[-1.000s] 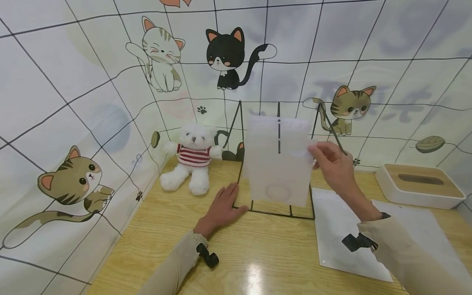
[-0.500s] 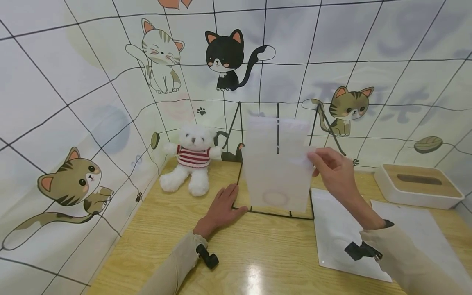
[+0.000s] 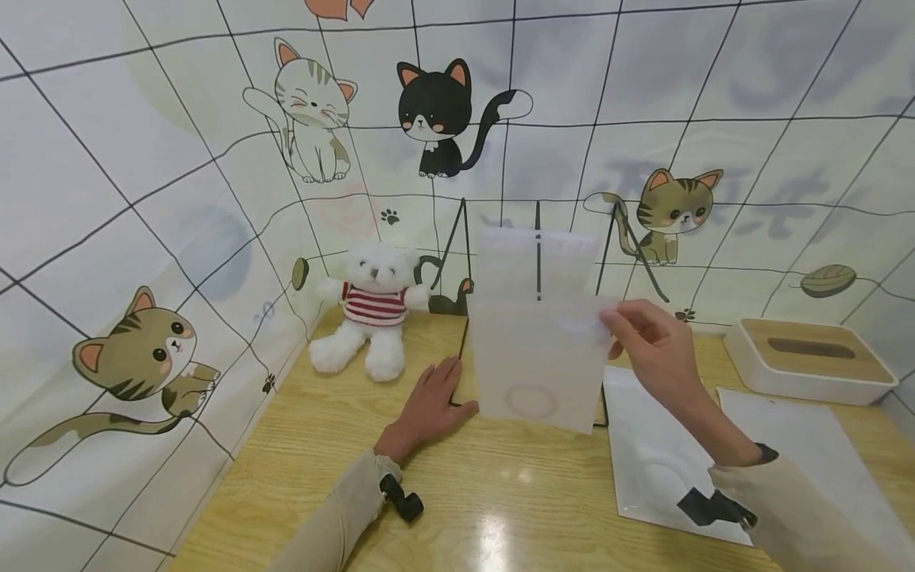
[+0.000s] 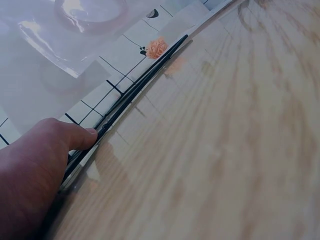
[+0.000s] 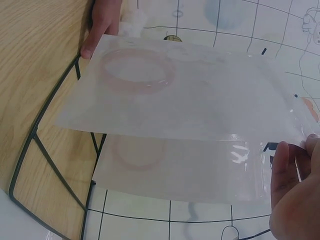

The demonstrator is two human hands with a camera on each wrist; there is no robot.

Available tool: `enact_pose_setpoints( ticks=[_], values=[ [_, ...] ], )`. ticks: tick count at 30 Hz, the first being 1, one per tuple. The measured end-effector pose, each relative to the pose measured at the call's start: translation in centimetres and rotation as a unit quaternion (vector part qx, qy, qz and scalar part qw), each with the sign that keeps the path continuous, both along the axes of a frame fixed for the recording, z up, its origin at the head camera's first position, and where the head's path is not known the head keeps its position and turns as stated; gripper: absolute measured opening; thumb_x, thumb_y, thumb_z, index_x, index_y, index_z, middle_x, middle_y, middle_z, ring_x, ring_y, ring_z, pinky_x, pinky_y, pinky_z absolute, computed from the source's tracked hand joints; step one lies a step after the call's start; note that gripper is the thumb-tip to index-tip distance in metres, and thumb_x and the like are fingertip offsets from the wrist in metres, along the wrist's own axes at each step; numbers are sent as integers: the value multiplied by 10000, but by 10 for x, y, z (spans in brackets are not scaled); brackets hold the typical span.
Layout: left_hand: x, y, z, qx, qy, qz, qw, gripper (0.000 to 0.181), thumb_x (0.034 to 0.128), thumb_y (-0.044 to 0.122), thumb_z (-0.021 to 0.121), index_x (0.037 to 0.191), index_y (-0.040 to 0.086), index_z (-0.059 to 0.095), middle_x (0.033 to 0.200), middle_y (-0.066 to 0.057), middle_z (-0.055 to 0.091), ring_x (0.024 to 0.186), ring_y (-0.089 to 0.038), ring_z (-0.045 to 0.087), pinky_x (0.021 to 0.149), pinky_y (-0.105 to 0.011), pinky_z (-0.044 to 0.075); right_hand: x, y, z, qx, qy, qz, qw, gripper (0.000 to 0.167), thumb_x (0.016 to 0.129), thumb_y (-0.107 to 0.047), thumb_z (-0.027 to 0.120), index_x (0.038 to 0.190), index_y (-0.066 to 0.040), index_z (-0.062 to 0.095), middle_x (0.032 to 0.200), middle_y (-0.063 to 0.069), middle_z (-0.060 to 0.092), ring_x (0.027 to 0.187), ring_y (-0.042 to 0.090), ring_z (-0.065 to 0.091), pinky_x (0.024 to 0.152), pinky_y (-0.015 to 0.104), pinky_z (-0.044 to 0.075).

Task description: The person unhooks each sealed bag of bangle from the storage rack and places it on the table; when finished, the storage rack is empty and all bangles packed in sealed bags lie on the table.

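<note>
My right hand (image 3: 654,342) pinches the upper right edge of a frosted, see-through zip bag (image 3: 536,361) with a faint pinkish ring near its bottom. In the right wrist view this bag (image 5: 200,100) stands apart from a second, similar bag (image 5: 200,172) behind it. That second bag (image 3: 507,254) hangs upright at a black wire stand (image 3: 463,238); how it is fixed is hidden. My left hand (image 3: 429,397) lies flat with spread fingers on the table at the stand's left front corner. Its thumb touches the base wire (image 4: 145,80) in the left wrist view.
A white teddy bear (image 3: 373,306) in a striped shirt sits left of the stand. To the right lie white flat bags (image 3: 643,445) beneath my right forearm, with a wood-topped tissue box (image 3: 811,361) behind them. A cat-printed cloth (image 3: 572,63) covers the walls.
My right hand has come down and slightly toward me with the front bag, whose top edge now shows below the top of the bag behind it. The left hand stays in place.
</note>
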State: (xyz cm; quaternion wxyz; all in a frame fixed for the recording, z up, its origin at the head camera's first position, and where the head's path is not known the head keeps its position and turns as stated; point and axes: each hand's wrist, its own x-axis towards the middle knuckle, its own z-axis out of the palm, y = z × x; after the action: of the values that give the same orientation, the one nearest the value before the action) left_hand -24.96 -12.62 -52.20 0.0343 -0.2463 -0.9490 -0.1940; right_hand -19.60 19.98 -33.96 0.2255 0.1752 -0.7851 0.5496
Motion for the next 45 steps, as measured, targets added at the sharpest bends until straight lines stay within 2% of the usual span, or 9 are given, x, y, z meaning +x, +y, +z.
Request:
enact_pose_setpoints(
  ticks=[8,14,18,21,29,45],
  values=[
    [-1,-1,-4,-17,36,-13,10000,845,964,530,520,1556,-21,277,1624,-164,294,1519,-290,267,1242,-504,177,12,-2,-4,-2,90,94,9999,98,935,52,638,1016,64,691,805,-133,670,564,101,583,549,185,484],
    [-3,-2,-5,-48,272,-125,9995,786,961,452,526,1543,-30,312,1607,-175,326,1500,-323,294,1218,-525,216,20,-3,-11,12,196,293,9994,126,894,123,641,965,41,706,750,-130,654,532,103,578,495,222,439],
    [-4,-3,-5,-81,302,-122,9994,766,974,445,505,1551,-15,301,1611,-181,317,1506,-317,286,1223,-520,216,25,-3,-15,128,13,330,9994,119,907,89,650,973,7,706,732,-112,638,543,110,587,544,218,476],
    [-5,-3,-6,-171,204,-70,9996,774,983,469,476,1569,10,264,1630,-157,284,1522,-290,256,1237,-504,192,26,-1,-19,248,-57,346,9991,111,922,70,641,981,-2,701,751,-110,645,553,113,591,570,213,489],
    [-4,-2,-5,-226,-63,4,9997,820,985,534,470,1579,20,234,1656,-116,233,1546,-247,197,1261,-474,133,22,5,-29,199,-214,482,9984,108,945,55,618,1012,15,692,780,-113,664,564,127,606,567,223,512],
    [-5,-2,-8,-145,-27,39,9999,843,980,563,473,1573,9,245,1649,-130,249,1542,-251,208,1261,-467,133,10,15,-50,-81,-485,622,9969,89,962,38,604,1010,67,673,809,-48,683,681,99,648,549,269,575]
  ],
)
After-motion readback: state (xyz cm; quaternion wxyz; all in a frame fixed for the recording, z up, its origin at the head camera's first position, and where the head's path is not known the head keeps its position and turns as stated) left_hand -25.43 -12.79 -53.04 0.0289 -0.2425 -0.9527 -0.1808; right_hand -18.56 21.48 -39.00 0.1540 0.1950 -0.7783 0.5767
